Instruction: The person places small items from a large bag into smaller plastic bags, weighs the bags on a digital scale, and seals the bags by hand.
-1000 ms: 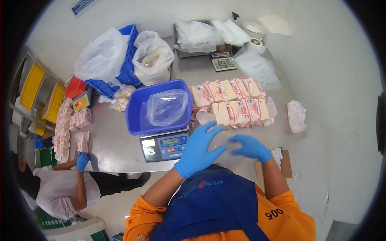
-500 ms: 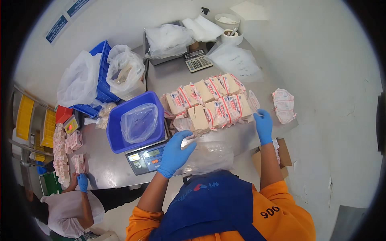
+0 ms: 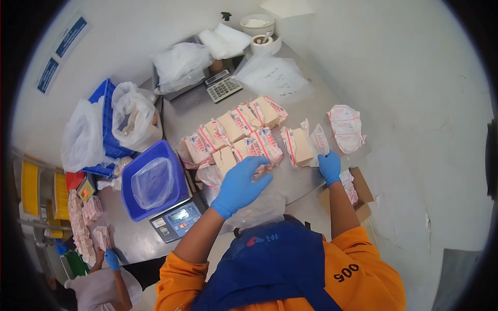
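Note:
Pale beige blocks, partly unwrapped from red-striped white paper, stand in two rows on the steel table. My left hand, in a blue glove, is over the near row with fingers and thumb apart, holding nothing. Apart from the row at the right end stands one partly unwrapped block. Its paper wrapper is folded open on the right side, and my gloved right hand pinches the lower edge of that paper. Farther right lies a flattened striped wrapper.
Left of the blocks, a blue tub with a clear bag sits on a scale. A calculator and plastic sheets lie behind. A cardboard box is below the right table edge. A co-worker's gloved hand touches a wrapped block.
The right-end block has come away from the near row toward the right, with my right hand at its wrapper. My left hand has moved right and up over the row. The view has shifted.

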{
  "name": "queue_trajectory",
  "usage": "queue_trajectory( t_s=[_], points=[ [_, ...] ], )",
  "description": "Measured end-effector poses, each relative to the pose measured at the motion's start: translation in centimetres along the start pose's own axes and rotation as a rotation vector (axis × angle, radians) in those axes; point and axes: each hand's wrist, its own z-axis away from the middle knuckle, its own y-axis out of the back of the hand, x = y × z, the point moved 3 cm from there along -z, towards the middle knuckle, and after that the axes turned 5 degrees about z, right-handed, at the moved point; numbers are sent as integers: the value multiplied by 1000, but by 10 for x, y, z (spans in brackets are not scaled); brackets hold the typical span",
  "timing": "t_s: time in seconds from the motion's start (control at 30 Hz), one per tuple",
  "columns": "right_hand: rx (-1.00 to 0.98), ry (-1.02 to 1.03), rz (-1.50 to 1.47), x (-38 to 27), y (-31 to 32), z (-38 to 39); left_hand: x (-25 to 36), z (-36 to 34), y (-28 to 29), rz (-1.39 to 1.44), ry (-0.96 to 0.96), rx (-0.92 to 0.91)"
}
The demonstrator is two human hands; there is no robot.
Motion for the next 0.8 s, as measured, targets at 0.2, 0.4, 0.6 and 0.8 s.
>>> queue_trajectory(
  t_s=[0.2,0.4,0.6,0.8],
  points=[
    [406,342,97,-68,55,6,12,-67,-85,-297,-363,-219],
    [-37,265,97,-109,21,-7,-13,-71,-116,-565,-136,-433],
    [-393,160,392,-152,29,-9,-22,-61,-119,-471,7,-353],
    [-281,152,214,-120,13,-25,-31,-50,-131,-560,-56,-455]
  ],
)
